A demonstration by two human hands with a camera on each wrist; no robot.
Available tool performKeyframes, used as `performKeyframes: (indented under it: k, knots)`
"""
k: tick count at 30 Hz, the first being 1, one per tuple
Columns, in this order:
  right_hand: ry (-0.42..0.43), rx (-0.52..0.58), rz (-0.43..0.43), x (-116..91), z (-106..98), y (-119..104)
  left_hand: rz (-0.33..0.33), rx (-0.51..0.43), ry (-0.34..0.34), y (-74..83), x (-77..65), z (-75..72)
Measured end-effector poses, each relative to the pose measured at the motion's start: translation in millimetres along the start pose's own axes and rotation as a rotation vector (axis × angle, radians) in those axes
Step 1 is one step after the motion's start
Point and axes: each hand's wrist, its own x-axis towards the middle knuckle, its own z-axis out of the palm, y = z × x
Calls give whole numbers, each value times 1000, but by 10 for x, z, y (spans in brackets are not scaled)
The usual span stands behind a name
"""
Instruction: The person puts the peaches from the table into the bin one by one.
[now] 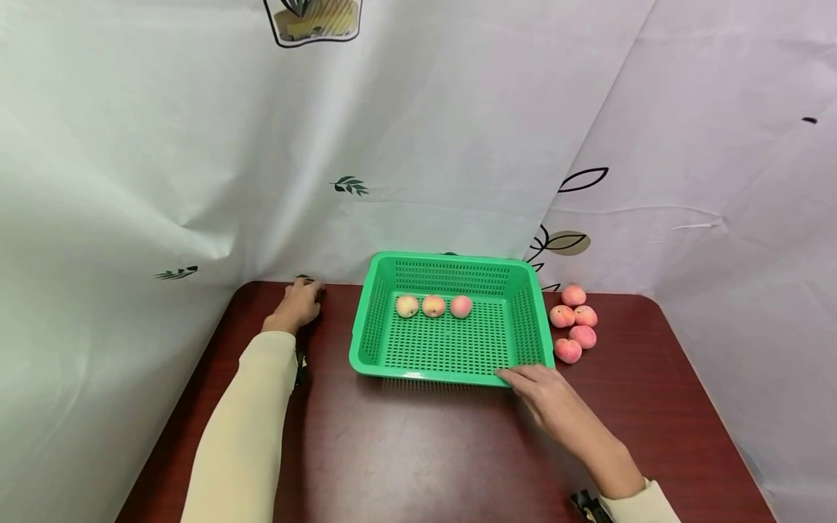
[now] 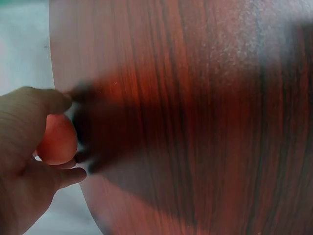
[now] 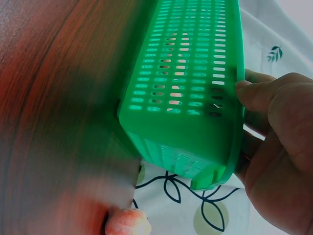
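Peach flesh-pink and red in colour, round [image 2: 57, 139], sits between the thumb and fingers of the left hand [image 1: 294, 305], whose grip is narrowed around it at the far left corner of the reddish-brown wood-grain desk [image 1: 392, 450]; whether the fruit touches the desktop I cannot tell. The right hand [image 1: 549, 403] has its grip closed on the rim of a green rectangular plastic basket [image 1: 451, 352], near its front right corner, with thumb and fingers on opposite sides of the edge. Inside the perforated basket, three yellow-and-pink round peaches [image 1: 433, 306] form a row toward the back. Just beside its right side, five pinkish-red round peaches [image 1: 585, 316] lie clustered on the desk. Both arms wear cream sleeves [image 1: 242, 428]. White cloth printed with leaves [image 1: 425, 145] hangs behind
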Motion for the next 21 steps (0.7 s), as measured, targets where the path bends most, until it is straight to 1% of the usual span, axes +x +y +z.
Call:
performKeyframes:
  k: [4, 9, 12, 17, 21]
  knots:
    - [5, 8, 7, -11, -5, -3, -3, 29, 21, 2, -12, 1]
    - [3, 5, 8, -12, -6, 2, 15, 47, 79, -40, -18, 2]
    - [-5, 4, 14, -8, 1, -2, 14, 13, 106, -57, -40, -14]
    - [-11, 4, 22, -9, 2, -4, -4, -59, 118, -39, -60, -55]
    - [-6, 9, 20, -13, 8, 4, 5, -65, 116, -9, -86, -106]
